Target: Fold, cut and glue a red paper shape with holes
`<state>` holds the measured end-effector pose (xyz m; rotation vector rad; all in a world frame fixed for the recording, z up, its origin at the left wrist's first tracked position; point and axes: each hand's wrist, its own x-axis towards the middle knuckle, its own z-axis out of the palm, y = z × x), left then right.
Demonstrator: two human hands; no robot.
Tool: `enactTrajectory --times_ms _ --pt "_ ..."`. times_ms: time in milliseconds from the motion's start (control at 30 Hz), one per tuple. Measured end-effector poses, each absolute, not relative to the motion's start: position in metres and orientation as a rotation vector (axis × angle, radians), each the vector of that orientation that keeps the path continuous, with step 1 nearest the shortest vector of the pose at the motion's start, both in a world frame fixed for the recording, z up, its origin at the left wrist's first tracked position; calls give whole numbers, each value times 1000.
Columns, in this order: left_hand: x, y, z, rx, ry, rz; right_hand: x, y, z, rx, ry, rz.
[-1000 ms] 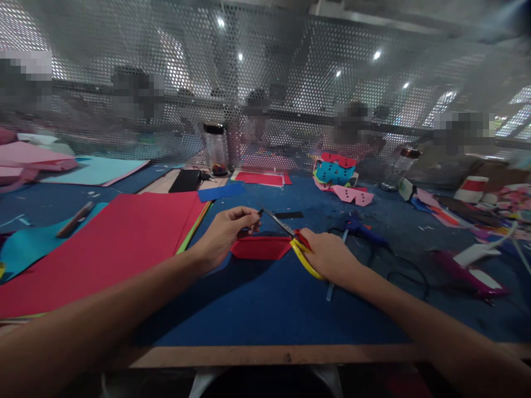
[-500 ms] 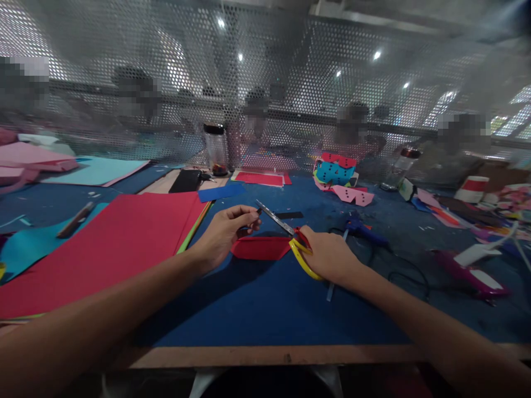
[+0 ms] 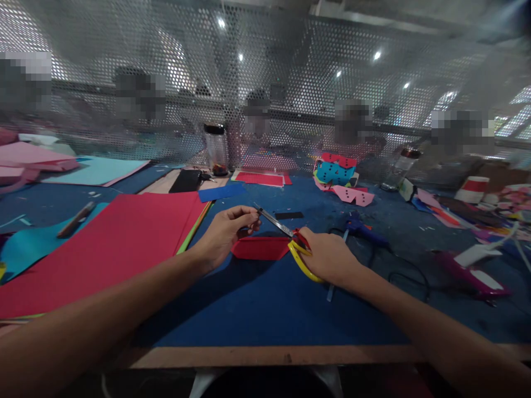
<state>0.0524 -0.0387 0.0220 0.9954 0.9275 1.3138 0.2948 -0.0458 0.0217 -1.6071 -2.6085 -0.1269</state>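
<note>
My right hand (image 3: pixel 326 253) is closed round the red and yellow handles of a pair of scissors (image 3: pixel 282 225), whose blades point up and left. At the blade tips, my left hand (image 3: pixel 232 229) pinches a small dark piece, likely black paper, mostly hidden by the fingers. A folded red paper piece (image 3: pixel 260 249) lies on the blue table just below both hands. Behind the blades rests a black strip (image 3: pixel 289 215). To the right of my right hand lies a blue glue gun (image 3: pixel 365 229) with a clear stick in it.
Large red sheets (image 3: pixel 112 243) are stacked on the left, with a brown stick-like tool (image 3: pixel 76 220) beyond. A jar (image 3: pixel 216 149) and colourful paper cutouts (image 3: pixel 337 171) stand near the perforated screen. A purple device (image 3: pixel 473 273) and paper scraps lie right. People sit behind the screen.
The scissor blades have come together at the dark piece in my left hand. Both hands stay almost in place.
</note>
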Motion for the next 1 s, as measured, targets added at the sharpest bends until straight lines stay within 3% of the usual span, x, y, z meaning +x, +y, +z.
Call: enactTrajectory --times_ms 1000 --pt "52 -39 20 1038 914 1261 294 -48 24 -1597 -2672 -62"
